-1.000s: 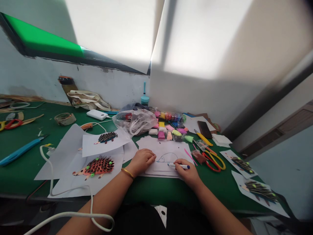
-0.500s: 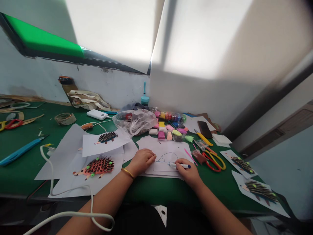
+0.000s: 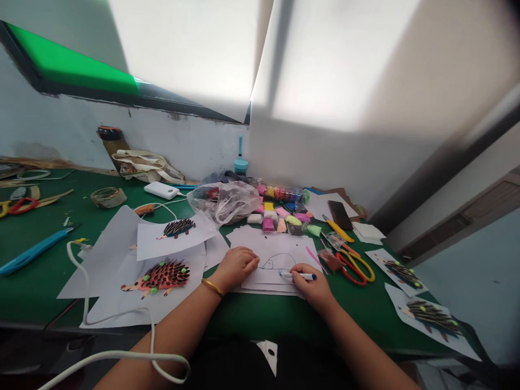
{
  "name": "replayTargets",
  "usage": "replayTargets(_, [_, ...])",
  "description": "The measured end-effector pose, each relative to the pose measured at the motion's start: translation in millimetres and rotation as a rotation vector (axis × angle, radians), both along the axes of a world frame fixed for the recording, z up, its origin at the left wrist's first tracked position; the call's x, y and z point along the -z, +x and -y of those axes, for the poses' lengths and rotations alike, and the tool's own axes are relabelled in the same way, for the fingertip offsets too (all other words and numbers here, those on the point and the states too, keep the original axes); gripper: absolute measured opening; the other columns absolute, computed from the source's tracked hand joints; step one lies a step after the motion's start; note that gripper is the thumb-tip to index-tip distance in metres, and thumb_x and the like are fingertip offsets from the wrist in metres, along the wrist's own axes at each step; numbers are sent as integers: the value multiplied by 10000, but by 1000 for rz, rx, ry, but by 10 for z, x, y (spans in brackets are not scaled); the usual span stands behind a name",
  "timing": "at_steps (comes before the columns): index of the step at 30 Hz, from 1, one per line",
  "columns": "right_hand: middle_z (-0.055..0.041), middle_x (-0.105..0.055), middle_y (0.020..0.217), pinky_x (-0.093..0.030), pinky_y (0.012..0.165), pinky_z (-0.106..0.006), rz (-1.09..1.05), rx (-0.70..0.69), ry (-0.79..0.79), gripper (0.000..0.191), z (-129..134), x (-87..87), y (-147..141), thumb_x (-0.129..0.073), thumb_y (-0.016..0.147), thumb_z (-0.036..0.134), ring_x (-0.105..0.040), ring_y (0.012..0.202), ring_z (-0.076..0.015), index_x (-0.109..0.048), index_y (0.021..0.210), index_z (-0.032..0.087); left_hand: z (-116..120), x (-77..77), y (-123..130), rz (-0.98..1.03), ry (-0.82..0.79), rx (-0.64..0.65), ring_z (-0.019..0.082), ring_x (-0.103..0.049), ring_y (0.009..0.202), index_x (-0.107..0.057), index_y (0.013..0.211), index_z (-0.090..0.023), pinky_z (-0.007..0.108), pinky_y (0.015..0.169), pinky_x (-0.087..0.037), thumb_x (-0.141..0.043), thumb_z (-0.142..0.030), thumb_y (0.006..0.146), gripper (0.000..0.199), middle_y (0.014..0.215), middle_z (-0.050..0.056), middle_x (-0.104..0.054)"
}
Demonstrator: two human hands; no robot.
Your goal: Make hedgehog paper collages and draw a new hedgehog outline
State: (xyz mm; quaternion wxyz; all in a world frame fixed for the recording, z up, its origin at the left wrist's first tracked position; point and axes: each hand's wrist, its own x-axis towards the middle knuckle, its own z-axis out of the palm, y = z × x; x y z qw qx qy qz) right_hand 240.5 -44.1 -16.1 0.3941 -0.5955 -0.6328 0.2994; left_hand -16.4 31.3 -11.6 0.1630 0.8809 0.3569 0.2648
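Note:
My right hand (image 3: 311,284) is closed around a white marker with a dark blue end (image 3: 298,276), its tip touching the white paper (image 3: 266,279). On that sheet is a line drawing (image 3: 280,261) of an animal with a pointed snout, a curved back and a small leg shape by the tip. My left hand (image 3: 239,265) lies flat on the left side of the paper, fingers stretched out and holding nothing. Left of it lie sheets with finished hedgehog pictures, a pink one (image 3: 167,276) and a dark blue one (image 3: 179,227).
Several coloured clay packets (image 3: 280,216) lie behind the paper beside a clear plastic bag (image 3: 227,200). To the right are red-and-yellow scissors (image 3: 359,268), a yellow cutter (image 3: 339,229), a phone (image 3: 340,215) and more hedgehog pictures (image 3: 434,317). A white cable (image 3: 86,292) crosses the left side.
The marker tip has shifted very slightly at the leg shape under the animal's body. My left hand has stayed in place.

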Motion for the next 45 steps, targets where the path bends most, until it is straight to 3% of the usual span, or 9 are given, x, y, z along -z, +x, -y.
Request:
replayTargets(6, [-16,-683,743,-440,659,-263,-38,-2,13,214,14,-24,-6,-555,820,372,-607,727,-188,-676,813,195,-7,-2,-3,4,7,12,189,-636,1002,-745,875,-224,318,941,-432,-427,-361,965,358,986,15,-747])
replayTargets(15, [-44,-689,785,-477,702,-297,-127,154,27,310,-22,6,54,-571,822,464,-634,756,-213,-670,910,183,-2,-7,-6,3,10,16,192,-631,1005,-750,890,-227,318,951,-433,-405,-391,971,390,992,21,-745])
replayTargets(21, [-80,-692,905,-509,733,-343,-209,278,74,456,-57,84,98,-583,811,523,-648,800,-234,-636,1091,167,16,-32,-8,22,16,16,195,-629,1012,-750,917,-223,335,958,-441,-406,-389,970,386,995,28,-743])
replayTargets(26, [-110,-678,1014,-508,768,-361,-204,268,90,425,-46,47,95,-569,818,509,-649,881,-259,-664,1053,167,46,-78,-21,76,29,-56,200,-609,1034,-729,936,-212,365,953,-439,-428,-360,968,336,1074,42,-714])
replayTargets(31, [-78,-681,874,-502,735,-339,-249,294,139,358,-20,-34,70,-619,780,487,-628,796,-231,-683,929,168,109,-138,-12,80,122,-115,212,-591,988,-684,941,-200,363,880,-429,-492,-404,943,280,1030,69,-685])
replayTargets(35, [-44,-650,750,-482,678,-308,-330,230,131,287,-4,-61,47,-657,768,446,-597,723,-200,-677,862,176,173,-158,41,-17,210,-55,203,-579,851,-662,912,-203,364,816,-391,-530,-442,922,273,863,55,-676])
replayTargets(45, [4,-584,608,-436,613,-265,-430,94,47,250,46,-75,-161,-596,821,428,-571,631,-164,-666,801,189,256,-181,140,-37,281,44,182,-572,775,-656,879,-196,361,792,-362,-554,-470,903,293,787,38,-677])
